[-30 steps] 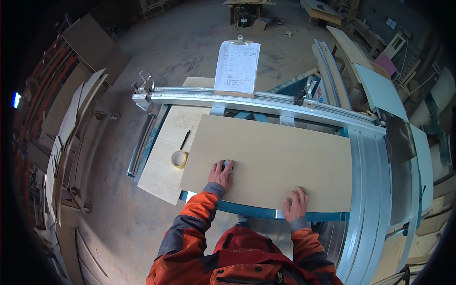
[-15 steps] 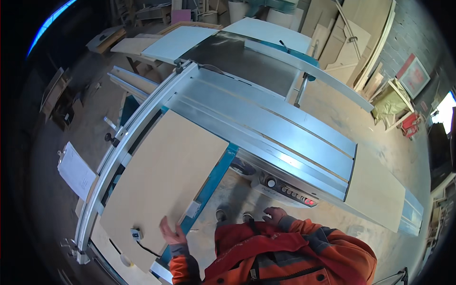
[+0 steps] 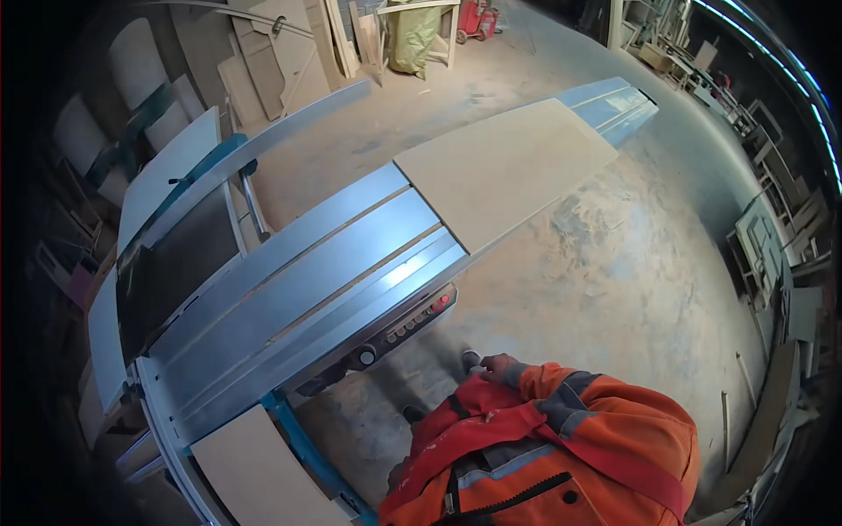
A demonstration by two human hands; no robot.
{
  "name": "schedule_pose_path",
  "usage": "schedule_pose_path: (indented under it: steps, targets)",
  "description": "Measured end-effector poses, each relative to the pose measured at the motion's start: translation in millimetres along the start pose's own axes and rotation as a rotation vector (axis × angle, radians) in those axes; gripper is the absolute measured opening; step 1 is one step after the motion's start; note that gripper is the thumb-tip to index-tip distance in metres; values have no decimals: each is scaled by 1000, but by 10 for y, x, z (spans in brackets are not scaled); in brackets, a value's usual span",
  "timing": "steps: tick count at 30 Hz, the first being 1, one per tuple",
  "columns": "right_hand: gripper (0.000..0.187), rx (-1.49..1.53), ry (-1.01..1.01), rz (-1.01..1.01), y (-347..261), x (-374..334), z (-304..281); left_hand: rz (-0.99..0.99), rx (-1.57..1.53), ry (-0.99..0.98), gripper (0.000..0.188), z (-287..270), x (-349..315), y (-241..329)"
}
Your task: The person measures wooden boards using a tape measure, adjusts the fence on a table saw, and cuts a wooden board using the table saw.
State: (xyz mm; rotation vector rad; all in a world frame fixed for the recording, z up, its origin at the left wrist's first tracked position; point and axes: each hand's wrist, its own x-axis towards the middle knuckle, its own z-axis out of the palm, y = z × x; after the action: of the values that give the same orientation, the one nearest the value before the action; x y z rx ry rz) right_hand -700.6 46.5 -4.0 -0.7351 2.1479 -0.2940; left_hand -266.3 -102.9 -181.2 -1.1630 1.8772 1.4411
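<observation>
My right hand [image 3: 498,368] hangs in front of my red apron [image 3: 491,408], below the cuff of my orange and grey jacket. Its fingers are loosely bent, with nothing visible in them. My left hand is out of view. Ahead and to the left stands a panel saw with a long silver sliding table [image 3: 324,254]. A beige board [image 3: 509,167] lies across the table's far right end. At the lower left, another beige board [image 3: 263,473] rests on the teal side frame [image 3: 307,451], cut off by the picture's rim.
A control panel [image 3: 412,324] with a round knob and red buttons faces me under the table edge. Sheets and offcuts lean at the back left, near a yellowish sack [image 3: 414,39]. Wooden frames and scraps line the right side. Dust covers the floor [image 3: 561,307].
My view has turned to the right. My left hand, which lay over the beige board on the side frame, has gone out of view. My right hand stays in front of the apron.
</observation>
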Motion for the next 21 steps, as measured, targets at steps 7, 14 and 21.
schedule_pose_path:
  steps: [7,14,21]
  targets:
    - [49,288,255,382,2221,-279,60,87,440,89,58,-427,766,1036]
    - [50,590,376,683,3885,-679,-579,545,416,73,40,580,1596,4747]
    - [49,943,692,977,5244,-901,-1248,815,431,-340,34,2147,2596,7536]
